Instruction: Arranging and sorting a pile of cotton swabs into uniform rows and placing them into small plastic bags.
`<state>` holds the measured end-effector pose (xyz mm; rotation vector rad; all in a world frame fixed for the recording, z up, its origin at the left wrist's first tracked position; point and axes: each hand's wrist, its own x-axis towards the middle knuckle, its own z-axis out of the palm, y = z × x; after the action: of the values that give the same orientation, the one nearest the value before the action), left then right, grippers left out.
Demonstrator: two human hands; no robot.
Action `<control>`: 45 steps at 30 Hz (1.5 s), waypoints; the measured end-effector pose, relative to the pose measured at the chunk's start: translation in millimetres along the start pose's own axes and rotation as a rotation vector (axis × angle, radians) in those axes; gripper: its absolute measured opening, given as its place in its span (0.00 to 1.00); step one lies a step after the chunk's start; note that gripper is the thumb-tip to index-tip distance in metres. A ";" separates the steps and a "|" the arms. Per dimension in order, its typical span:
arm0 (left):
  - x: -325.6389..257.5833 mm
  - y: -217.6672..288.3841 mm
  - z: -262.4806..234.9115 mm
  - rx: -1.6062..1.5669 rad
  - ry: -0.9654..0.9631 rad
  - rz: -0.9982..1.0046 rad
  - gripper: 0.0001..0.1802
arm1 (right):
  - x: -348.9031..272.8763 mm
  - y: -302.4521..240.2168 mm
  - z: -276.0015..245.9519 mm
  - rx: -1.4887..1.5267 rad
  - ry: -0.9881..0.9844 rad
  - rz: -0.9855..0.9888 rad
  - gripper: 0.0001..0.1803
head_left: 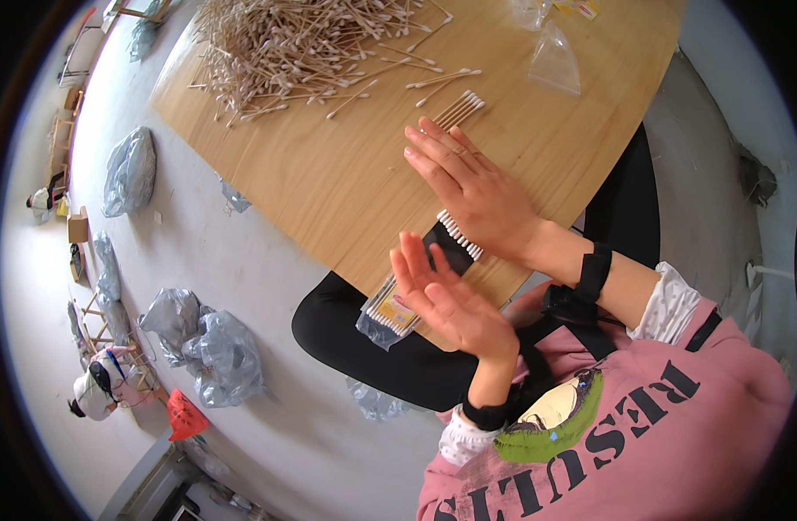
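My right hand [485,195] is stretched out flat above the wooden table [346,187], its fingers extended. Beside its palm shows a row of white cotton swab tips [459,234], at the edge of a dark patch; the hand hides the rest of these swabs. Nearer the table's left edge, my left hand [450,300] has its fingers apart and nothing visible in them. Close by its fingers lies a clear bag of cotton swabs [385,313] with a yellow label, at the table edge. A small neat row of swabs [461,111] lies just beyond my right fingertips.
A big heap of loose cotton swabs [285,52] covers the far left of the table. Clear plastic bags [555,65] lie at the far right. Grey plastic sacks [211,347] and a red bag [185,417] stand on the floor; another person [99,386] is at the left.
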<state>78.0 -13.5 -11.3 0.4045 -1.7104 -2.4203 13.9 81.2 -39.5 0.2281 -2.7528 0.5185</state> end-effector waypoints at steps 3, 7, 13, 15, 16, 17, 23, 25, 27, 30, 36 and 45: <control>0.4 1.2 14.9 -0.051 -0.006 0.040 0.30 | 1.5 -3.5 5.1 0.043 0.019 0.005 0.27; 9.0 -1.5 27.4 -0.165 -0.095 0.007 0.35 | 0.7 -0.9 6.0 0.105 0.047 0.021 0.27; 21.4 -17.7 28.3 -0.083 -0.128 -0.056 0.41 | 2.4 11.7 -3.2 0.334 0.083 0.091 0.26; 20.9 -17.7 28.7 -0.071 -0.132 -0.055 0.40 | 1.6 25.6 -13.3 0.390 0.114 0.106 0.25; 21.0 -16.7 28.9 -0.056 -0.137 -0.052 0.40 | 0.2 33.0 -19.8 0.324 0.125 0.138 0.25; 21.1 -15.7 29.3 -0.057 -0.137 -0.050 0.40 | -1.8 38.0 -24.3 0.259 0.137 0.170 0.25; 22.3 -14.0 27.5 -0.034 -0.117 -0.055 0.38 | -15.3 25.4 -21.5 0.060 -0.049 0.094 0.30; 23.7 -7.3 23.9 -0.113 -0.135 -0.097 0.37 | -16.7 25.6 -19.5 -0.026 -0.097 0.079 0.31; 20.9 3.0 18.0 -0.079 -0.144 -0.044 0.37 | -15.8 26.4 -20.9 -0.066 -0.078 0.070 0.32; 15.6 6.2 11.5 0.112 -0.214 0.082 0.37 | -17.3 23.1 -17.1 -0.053 -0.076 0.071 0.31; 10.7 -2.8 7.5 0.214 -0.130 0.168 0.36 | -15.0 31.6 -25.4 0.557 0.115 0.218 0.27; 13.9 -17.1 26.4 0.006 -0.089 0.081 0.34 | -29.7 2.9 -25.8 1.333 0.259 0.552 0.30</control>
<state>57.4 12.2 -21.0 0.2264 -1.7339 -2.4098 48.5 96.4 -28.1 -0.3030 -1.7546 2.2330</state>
